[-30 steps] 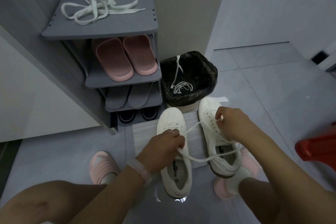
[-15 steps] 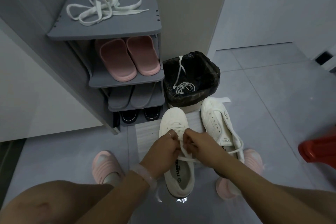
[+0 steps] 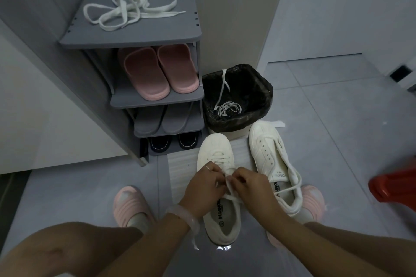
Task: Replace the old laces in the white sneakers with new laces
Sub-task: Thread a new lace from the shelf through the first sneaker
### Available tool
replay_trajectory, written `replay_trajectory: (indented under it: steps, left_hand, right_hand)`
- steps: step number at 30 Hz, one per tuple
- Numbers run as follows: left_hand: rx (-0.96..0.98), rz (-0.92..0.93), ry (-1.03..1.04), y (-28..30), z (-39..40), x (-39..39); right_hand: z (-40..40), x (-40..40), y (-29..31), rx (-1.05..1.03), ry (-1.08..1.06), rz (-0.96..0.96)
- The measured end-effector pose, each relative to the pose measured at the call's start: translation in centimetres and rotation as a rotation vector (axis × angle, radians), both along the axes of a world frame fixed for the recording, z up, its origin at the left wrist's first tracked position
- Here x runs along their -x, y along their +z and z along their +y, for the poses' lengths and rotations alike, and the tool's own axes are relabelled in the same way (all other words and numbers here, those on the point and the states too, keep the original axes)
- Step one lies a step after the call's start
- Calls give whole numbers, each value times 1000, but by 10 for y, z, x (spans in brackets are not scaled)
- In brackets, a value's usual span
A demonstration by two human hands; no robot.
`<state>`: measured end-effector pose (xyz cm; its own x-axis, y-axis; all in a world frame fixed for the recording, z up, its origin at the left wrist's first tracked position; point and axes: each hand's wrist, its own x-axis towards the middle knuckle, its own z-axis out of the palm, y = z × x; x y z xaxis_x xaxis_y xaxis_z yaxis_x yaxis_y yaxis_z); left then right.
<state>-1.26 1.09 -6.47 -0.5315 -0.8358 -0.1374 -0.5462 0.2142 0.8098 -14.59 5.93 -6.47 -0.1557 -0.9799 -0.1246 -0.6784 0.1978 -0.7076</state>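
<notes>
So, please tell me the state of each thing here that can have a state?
left sneaker: partly laced, being worked on
right sneaker: eyelets bare near the toe, a lace lying loose over it
left hand: pinches the lace
right hand: pinches the lace
bin: open, thin laces inside
lace on the rack top: loose, not used
pink slippers on the shelf: stored as a pair

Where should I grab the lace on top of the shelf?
Pinch the lace at its straight stiff tip, far right, coming from above. That end lies flat and free of the tangled loops, so it should pull out cleanly across the shelf.
</notes>
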Motion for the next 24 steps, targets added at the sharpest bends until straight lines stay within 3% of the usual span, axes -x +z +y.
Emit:
replay_trajectory:
  steps: [4,10,18,20,22,24]
  left_hand:
    - [20,-11,-5,-2,-2,0]
    - [36,-33,11,-4,-2,0]
    - [79,-71,-28,0,-11,-3]
    - [-38,106,158,25,-23,-4]
    - [-396,567,419,65,-38,-10]
    - [-592,1001,469,104,-53,-28]
  right_hand:
    - [-2,12,10,-103,94,-87]
    - [-9,6,13,-88,351,219]
    - [-13,18,12,-13,369,320]
    - [-14,19,13,-9,333,311]
    - [-15,17,14,-40,325,307]
    - [-16,13,13,-101,330,298]
